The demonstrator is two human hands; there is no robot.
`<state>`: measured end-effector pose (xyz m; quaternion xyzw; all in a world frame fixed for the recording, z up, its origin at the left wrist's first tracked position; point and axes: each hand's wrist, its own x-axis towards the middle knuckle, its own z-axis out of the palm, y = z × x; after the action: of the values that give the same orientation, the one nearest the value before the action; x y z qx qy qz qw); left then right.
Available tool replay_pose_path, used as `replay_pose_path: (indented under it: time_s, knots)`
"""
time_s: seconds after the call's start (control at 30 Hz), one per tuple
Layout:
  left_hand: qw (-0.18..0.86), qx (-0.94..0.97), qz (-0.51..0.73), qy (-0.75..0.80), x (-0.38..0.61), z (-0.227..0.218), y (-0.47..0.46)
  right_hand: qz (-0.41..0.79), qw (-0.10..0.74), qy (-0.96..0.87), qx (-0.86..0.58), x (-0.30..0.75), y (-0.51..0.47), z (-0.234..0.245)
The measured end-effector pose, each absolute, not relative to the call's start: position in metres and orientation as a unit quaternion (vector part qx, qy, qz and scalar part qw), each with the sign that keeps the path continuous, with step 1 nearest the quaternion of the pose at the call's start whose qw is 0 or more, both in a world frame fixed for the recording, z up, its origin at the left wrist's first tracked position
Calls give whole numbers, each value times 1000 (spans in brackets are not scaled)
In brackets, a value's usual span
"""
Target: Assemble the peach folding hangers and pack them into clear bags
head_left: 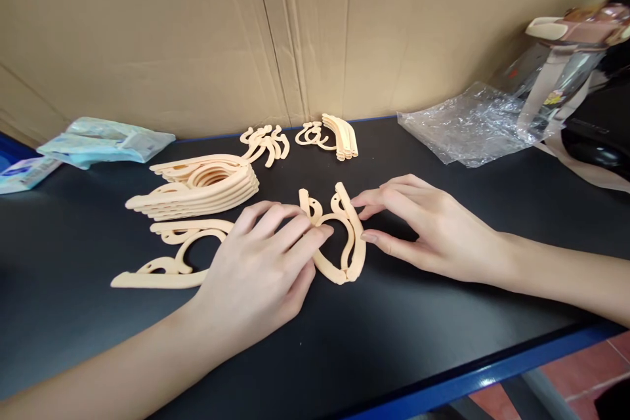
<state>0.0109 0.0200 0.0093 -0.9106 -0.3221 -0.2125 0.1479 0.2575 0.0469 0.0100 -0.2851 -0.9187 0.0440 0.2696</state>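
A peach plastic hanger piece point(344, 243), folded into a U shape, lies on the black table point(394, 341) between my hands. My left hand point(260, 269) rests on its left arm with fingers pressed down on it. My right hand point(428, 226) touches its right arm with thumb and fingertips. Another peach hanger part point(172, 262) lies flat just left of my left hand. A stack of hanger parts point(201, 187) sits behind it.
Small hook pieces point(266, 141) and a short stack of curved parts point(339, 134) lie near the cardboard wall point(315, 33). Crumpled clear plastic point(467, 125) and a transparent jug point(561, 72) stand at the right. Blue packets point(103, 141) lie at the left. The table's blue edge point(492, 371) runs along the front.
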Motion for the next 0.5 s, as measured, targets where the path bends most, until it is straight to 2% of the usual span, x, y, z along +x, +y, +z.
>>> replay_pose_path:
  time_s: [0.5]
  knots:
    - [132,-901,-287,-299,8,8,12,59,247,-922,-291,259,46,13]
